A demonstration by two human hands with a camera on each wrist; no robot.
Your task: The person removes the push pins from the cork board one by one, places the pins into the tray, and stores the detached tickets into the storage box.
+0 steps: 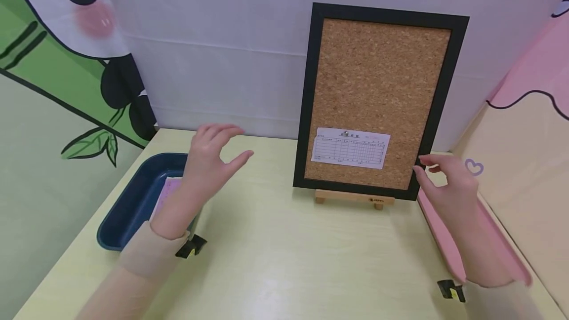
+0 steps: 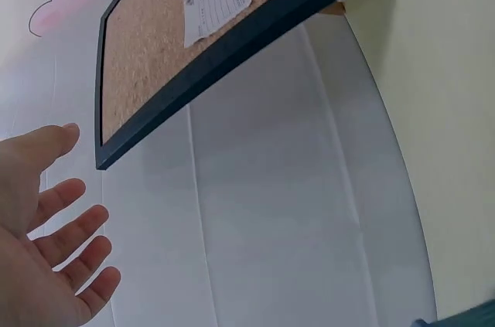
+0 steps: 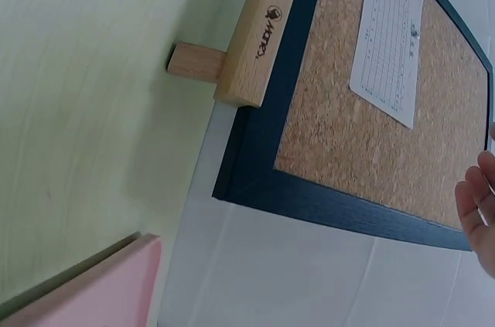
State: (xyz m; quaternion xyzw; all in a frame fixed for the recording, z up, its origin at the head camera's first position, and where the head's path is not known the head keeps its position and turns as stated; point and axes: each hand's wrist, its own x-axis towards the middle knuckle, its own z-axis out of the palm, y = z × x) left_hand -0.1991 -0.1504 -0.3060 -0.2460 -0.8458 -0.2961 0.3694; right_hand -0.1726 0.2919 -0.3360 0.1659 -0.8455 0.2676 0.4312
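Note:
A black-framed cork board (image 1: 378, 78) leans on a small wooden stand (image 1: 354, 197). A printed paper form (image 1: 350, 148) lies flat on the lower part of its cork. My left hand (image 1: 206, 167) is raised left of the board with thumb and fingers apart, holding nothing. In the left wrist view its fingers (image 2: 73, 238) spread beside the board. My right hand (image 1: 449, 184) is at the lower right edge of the frame, thumb and index finger bent towards each other with a gap. In the right wrist view its fingertips (image 3: 473, 199) overlap the frame's edge; whether they touch it is unclear.
A dark blue tray (image 1: 117, 226) stands on the table (image 1: 284, 270) at the left, with pink paper (image 1: 168, 189) in it, partly behind my left forearm. A pink tray (image 1: 504, 241) lies at the right, under my right forearm. A printed cloth (image 1: 222, 48) hangs behind the table.

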